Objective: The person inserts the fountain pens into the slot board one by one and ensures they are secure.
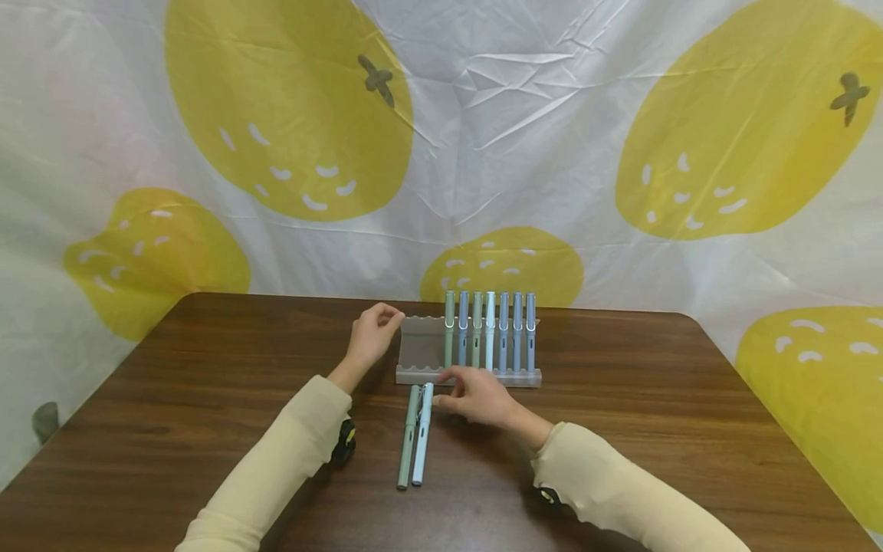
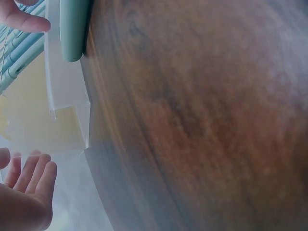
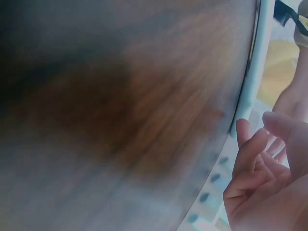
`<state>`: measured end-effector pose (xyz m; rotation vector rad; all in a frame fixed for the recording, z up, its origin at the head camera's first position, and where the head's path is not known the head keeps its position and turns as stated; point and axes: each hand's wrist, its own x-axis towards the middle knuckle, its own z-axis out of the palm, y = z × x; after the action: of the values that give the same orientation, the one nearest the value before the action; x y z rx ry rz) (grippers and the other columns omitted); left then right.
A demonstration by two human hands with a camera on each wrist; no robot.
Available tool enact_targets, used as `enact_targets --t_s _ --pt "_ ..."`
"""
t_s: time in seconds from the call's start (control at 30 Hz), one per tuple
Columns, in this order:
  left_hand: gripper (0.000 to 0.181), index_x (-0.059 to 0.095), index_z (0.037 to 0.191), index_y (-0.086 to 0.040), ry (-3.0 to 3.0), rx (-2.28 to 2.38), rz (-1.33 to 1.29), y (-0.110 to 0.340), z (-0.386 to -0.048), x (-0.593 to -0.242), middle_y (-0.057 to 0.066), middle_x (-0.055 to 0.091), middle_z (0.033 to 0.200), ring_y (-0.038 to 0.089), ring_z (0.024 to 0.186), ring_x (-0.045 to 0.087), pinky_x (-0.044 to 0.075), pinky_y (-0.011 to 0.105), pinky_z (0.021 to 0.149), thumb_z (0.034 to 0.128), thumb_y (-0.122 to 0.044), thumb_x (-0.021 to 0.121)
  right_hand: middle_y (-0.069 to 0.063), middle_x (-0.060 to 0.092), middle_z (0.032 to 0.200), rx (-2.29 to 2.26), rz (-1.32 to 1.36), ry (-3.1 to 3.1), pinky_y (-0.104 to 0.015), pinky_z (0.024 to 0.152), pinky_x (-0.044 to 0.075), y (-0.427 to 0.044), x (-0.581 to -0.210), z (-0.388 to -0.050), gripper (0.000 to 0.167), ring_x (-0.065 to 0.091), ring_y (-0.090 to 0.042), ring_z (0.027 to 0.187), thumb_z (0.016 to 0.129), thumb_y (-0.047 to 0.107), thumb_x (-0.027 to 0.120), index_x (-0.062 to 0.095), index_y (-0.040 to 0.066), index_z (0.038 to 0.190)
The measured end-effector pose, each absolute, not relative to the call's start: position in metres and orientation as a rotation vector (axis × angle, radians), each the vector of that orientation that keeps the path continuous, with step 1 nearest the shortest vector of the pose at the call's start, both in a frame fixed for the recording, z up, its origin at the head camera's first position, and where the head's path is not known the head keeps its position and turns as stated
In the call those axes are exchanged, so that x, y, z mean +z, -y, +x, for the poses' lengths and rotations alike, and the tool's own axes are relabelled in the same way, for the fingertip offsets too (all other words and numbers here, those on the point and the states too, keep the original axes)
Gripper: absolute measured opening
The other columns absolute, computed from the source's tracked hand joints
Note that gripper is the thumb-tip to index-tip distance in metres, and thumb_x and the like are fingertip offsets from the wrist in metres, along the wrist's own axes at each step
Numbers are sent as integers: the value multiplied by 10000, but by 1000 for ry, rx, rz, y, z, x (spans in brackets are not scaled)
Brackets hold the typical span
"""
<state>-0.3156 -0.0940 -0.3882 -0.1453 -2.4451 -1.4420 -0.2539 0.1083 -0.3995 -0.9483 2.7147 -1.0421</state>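
A clear pen rack [image 1: 422, 346] with a scalloped edge stands on the table, several capped pens upright in its right part. They are green, light blue and greyish blue. At the rack's upper left corner, the fingertips of my left hand [image 1: 372, 337] touch or nearly touch it; its fingers look fairly straight in the left wrist view. In front of the rack lie a green pen [image 1: 408, 437] and a light blue pen [image 1: 422, 435], side by side. My right hand [image 1: 476, 396] is beside their capped ends, fingers loosely bent, nothing visibly held.
The brown wooden table [image 1: 621, 414] reaches back to a white cloth [image 1: 483, 176] printed with yellow fruit shapes. A dark rounded object [image 1: 45, 422] shows beyond the table's left edge.
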Motion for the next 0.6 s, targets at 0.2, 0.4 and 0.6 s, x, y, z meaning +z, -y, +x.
enact_targets --t_s 0.2,0.4,0.6 --pt "173 610 910 4 2427 -1432 -159 94 -315 -387 151 637 923 272 903 591 444 378 789 864 -159 570 96 514 557 -879 -980 -2842 -237 405 383 -101 -400 -253 329 467 -46 448 801 294 634 590 68 1035" --pt "168 607 913 6 2432 -1432 -164 94 -314 -387 155 633 927 279 909 587 444 385 787 867 -150 565 102 492 559 -750 -964 -2878 -237 402 371 -94 -398 -249 383 453 -46 470 781 371 638 575 93 1038" --pt "172 609 917 -1 2436 -1440 -158 94 -313 -387 151 633 934 273 916 585 442 382 791 868 -160 564 105 508 599 -684 -929 -2863 -248 405 382 -93 -397 -247 470 470 -56 486 759 420 646 527 106 1088"
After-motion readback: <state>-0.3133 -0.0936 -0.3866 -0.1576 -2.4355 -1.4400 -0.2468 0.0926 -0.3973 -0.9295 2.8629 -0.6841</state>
